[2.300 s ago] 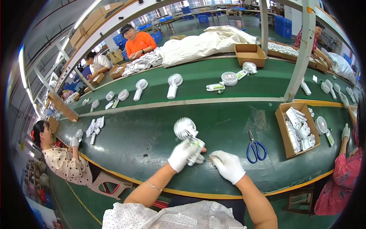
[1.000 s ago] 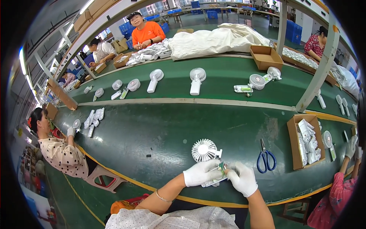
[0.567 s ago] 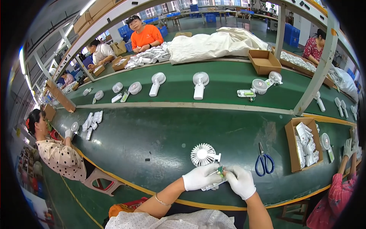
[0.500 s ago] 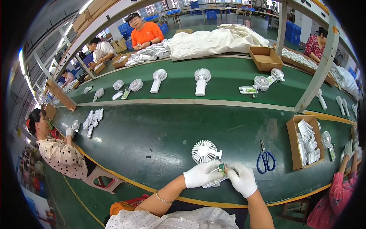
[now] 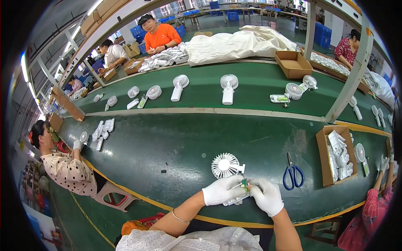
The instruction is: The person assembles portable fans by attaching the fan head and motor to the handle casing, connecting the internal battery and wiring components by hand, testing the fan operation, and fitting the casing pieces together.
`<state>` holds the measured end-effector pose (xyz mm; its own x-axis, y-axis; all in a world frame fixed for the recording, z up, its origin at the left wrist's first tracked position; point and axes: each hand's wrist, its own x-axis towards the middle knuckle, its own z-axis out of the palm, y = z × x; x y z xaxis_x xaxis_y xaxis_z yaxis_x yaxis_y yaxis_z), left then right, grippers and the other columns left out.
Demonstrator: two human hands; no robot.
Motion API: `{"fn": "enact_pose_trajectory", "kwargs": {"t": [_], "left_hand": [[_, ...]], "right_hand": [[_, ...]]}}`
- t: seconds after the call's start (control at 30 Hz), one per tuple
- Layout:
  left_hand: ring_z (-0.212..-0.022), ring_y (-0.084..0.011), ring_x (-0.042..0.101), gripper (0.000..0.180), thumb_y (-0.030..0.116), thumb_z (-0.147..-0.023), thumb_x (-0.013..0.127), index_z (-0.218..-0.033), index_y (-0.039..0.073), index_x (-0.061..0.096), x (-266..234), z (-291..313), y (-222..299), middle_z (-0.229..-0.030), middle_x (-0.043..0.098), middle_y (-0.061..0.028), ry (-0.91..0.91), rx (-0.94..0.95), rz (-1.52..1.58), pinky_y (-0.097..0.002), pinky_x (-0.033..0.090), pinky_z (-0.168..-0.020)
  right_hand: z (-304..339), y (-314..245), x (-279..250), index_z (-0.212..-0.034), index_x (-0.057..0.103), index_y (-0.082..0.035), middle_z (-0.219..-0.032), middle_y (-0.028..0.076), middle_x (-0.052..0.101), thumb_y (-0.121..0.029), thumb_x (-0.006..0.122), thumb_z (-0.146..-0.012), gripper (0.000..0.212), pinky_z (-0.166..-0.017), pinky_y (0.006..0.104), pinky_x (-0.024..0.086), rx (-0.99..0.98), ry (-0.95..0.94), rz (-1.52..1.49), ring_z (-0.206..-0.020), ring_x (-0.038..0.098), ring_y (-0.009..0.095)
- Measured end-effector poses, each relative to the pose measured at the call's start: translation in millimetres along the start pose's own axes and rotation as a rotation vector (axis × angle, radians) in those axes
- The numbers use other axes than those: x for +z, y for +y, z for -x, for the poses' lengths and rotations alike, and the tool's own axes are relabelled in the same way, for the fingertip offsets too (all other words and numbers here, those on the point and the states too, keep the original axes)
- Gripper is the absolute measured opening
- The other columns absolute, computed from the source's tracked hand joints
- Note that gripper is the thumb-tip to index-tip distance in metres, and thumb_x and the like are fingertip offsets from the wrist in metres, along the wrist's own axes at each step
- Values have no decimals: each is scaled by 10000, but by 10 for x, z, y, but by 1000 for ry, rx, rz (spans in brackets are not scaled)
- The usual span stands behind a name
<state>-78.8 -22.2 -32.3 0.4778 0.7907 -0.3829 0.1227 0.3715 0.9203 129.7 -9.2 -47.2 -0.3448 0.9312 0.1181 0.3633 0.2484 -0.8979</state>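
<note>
Both of my hands wear white gloves and meet over the near edge of the bench. My left hand (image 5: pixel 224 191) is closed around the white handle shell (image 5: pixel 233 201) of a small handheld fan. A little green circuit board (image 5: pixel 244 183) shows between my hands at the handle. Pinched fingertips of my right hand (image 5: pixel 268 197) hold the board's right side; the exact contact is partly hidden. Just beyond my hands, the round white fan head (image 5: pixel 225 165) lies on the bench, its blades facing up.
Blue-handled scissors (image 5: pixel 293 175) lie right of my hands, near a cardboard box (image 5: pixel 328 175) of white parts. Small black pieces (image 5: pixel 163 171) sit to the left. Beyond a rail, a green conveyor (image 5: pixel 201 90) carries several fans. Co-workers sit on both sides and opposite.
The fans on the conveyor have shifted a little to the right. My hands stay almost in place, still at the handle and circuit board.
</note>
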Motion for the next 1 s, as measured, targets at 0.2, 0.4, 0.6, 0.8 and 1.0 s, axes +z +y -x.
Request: {"fn": "enact_pose_trajectory", "kwargs": {"t": [0.2, 0.4, 0.6, 0.8, 1.0], "left_hand": [[-825, -138, 664, 415, 160, -1002, 578, -1359, -26, 475, 17, -17, -12, -987, 637, -77, 0, 26, 75, -276, 543, -702], [-804, -141, 653, 451, 160, -1013, 569, -1400, -33, 442, -9, -28, -72, -953, 623, -71, -35, 71, 62, -275, 535, -691], [-790, -138, 648, 466, 148, -1015, 559, -1423, -32, 422, 23, 7, -34, -959, 621, -73, -6, 69, 85, -281, 546, -710], [-796, -135, 654, 381, 188, -1007, 569, -1330, 5, 483, -11, -5, -76, -952, 645, -71, -37, 75, 53, -282, 541, -707], [-880, -100, 612, 426, 147, -1005, 552, -1384, -24, 458, -6, 23, -17, -1015, 631, -63, 30, 41, -73, -251, 518, -794]], "right_hand": [[-9, -69, -16, -952, 707, 9, -813, 126, 713, -84, 688, -848, 140, -638, 299, 529, 71, -45, -61, -679, 684, 167], [-13, -60, 10, -1014, 693, 16, -876, 133, 730, -62, 683, -854, 178, -692, 284, 552, 36, -38, -68, -736, 708, 152], [5, -50, -14, -1095, 661, 29, -904, 128, 736, -51, 667, -870, 239, -726, 283, 552, 85, -63, -127, -758, 709, 157], [-3, -143, 10, -1120, 685, 4, -936, 131, 730, -46, 656, -865, 262, -763, 290, 541, 37, -29, -101, -813, 699, 169], [-13, -82, -23, -1147, 704, -17, -1036, 162, 733, -45, 629, -876, 283, -796, 309, 544, -66, -56, -41, -879, 719, 222]]}}
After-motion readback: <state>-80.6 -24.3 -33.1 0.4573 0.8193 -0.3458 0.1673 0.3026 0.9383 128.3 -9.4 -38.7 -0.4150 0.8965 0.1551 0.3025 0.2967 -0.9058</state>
